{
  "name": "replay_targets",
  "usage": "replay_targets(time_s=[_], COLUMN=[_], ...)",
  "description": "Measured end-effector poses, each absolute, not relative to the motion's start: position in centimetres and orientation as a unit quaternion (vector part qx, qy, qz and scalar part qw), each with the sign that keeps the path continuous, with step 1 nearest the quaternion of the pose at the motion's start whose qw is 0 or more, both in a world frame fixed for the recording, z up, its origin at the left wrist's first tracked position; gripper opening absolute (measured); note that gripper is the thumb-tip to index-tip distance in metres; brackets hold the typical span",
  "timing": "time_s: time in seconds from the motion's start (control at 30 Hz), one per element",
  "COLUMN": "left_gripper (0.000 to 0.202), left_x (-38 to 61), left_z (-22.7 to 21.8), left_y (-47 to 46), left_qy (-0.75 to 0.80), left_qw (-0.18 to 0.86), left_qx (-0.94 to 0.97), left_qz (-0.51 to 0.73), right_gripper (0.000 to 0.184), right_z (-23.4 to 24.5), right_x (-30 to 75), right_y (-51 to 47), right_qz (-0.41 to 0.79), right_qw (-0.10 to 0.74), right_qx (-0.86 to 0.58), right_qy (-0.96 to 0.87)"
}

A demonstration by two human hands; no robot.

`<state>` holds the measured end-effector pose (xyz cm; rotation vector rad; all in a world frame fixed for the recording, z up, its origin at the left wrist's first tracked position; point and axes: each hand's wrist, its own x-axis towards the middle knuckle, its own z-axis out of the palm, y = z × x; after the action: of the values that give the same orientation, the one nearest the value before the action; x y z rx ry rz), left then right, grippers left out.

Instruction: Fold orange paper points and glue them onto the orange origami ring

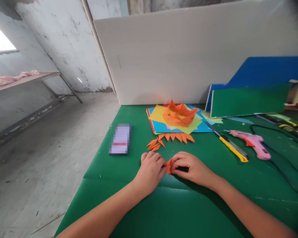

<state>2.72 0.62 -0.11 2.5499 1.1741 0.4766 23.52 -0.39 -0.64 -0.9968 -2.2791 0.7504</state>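
My left hand (150, 169) and my right hand (190, 168) rest close together on the green table (164, 211). Between their pinched fingertips sits a small folded orange paper piece (169, 165). Both hands are closed on it. Just beyond them lies a row of several folded orange paper points (175, 137), with a few more to the left (154, 144). Farther back a stack of coloured paper sheets (161, 127) carries larger folded orange shapes (180, 114).
A phone (120, 139) lies left of the hands. A yellow utility knife (229, 145) and a pink glue gun (253, 142) with a black cord lie to the right. Green and blue boards (248, 99) lean against a white panel (188, 53) at the back. The table's left edge drops to a concrete floor.
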Motion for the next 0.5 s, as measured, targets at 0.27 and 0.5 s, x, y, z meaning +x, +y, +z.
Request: replay_targets(time_s=[0.27,0.5], left_gripper=[0.003,0.008], left_x=[2.89,2.87], left_z=[-0.51,-0.25], left_y=[0.64,0.64], left_qy=[0.430,0.433], left_qw=[0.174,0.189], left_qx=[0.863,0.863], left_qz=[0.199,0.181], right_gripper=[0.012,0.011], right_z=[-0.60,-0.76], right_x=[23.45,22.83], right_y=[-0.34,-0.78], right_qz=[0.283,0.266], right_qw=[0.269,0.283], right_qx=[-0.371,-0.412], right_qy=[-0.843,-0.824])
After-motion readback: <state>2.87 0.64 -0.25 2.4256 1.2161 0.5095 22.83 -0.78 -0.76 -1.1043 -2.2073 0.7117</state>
